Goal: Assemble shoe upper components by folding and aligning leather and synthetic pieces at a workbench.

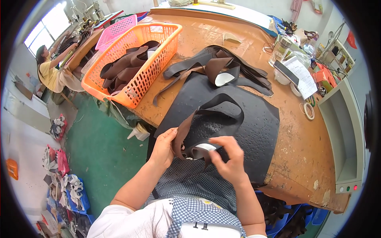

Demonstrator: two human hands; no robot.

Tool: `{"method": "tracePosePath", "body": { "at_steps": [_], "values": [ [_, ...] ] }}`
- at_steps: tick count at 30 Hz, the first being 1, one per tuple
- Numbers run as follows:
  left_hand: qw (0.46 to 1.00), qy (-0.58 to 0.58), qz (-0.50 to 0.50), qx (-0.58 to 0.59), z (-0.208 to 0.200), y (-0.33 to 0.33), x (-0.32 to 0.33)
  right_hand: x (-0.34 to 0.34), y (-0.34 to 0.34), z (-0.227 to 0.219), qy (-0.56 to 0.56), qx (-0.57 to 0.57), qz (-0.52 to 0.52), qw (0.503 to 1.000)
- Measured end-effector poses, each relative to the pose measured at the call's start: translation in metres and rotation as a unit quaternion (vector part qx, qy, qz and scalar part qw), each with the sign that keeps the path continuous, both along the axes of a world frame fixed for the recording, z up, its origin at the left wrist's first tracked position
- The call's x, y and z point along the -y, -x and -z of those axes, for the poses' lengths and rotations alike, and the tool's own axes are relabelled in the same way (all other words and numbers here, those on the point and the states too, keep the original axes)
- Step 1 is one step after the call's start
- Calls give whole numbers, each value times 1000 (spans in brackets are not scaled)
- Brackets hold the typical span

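In front of my body, a long brown and black leather-like strip [183,131] curls into a loop over a black mat [254,133]. My left hand [163,148] pinches the strip at its left side, thumb uppermost. At the near end of the loop, my right hand [229,162] has its thumb and forefinger bent around the strip beside a white patch [206,146]. The exact contact of those fingertips is partly hidden. Beyond the loop lies a pile of similar dark strips [238,63], one showing a white patch [224,79].
An orange basket [158,59] of brown strips stands at the table's left edge, with a pink basket [117,29] behind it. On the right are a tape roll [308,111], a glass jar [280,49], papers [303,77] and a grey box-like machine [337,131]. A co-worker [49,69] is far left.
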State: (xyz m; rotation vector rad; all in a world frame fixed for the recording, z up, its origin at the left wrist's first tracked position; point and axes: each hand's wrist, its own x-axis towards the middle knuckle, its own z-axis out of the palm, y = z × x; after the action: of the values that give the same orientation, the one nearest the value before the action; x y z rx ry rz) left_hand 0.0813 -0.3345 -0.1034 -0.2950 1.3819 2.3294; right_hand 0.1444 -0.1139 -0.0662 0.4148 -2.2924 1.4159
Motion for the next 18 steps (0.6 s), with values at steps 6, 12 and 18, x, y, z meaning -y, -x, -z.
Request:
{"method": "tracePosePath", "body": {
  "at_steps": [6, 12, 18],
  "values": [
    [997, -56, -12, 52, -5, -1, 2, 15, -4, 3, 2, 86, -70, 994],
    [993, 54, 18, -102, -37, -18, -19, 8, 2, 1, 257, 236, -113, 930],
    [814, 329, 82, -472, -74, -44, -36, 5, 10, -34, 531, 271, -109, 796]
  ]
}}
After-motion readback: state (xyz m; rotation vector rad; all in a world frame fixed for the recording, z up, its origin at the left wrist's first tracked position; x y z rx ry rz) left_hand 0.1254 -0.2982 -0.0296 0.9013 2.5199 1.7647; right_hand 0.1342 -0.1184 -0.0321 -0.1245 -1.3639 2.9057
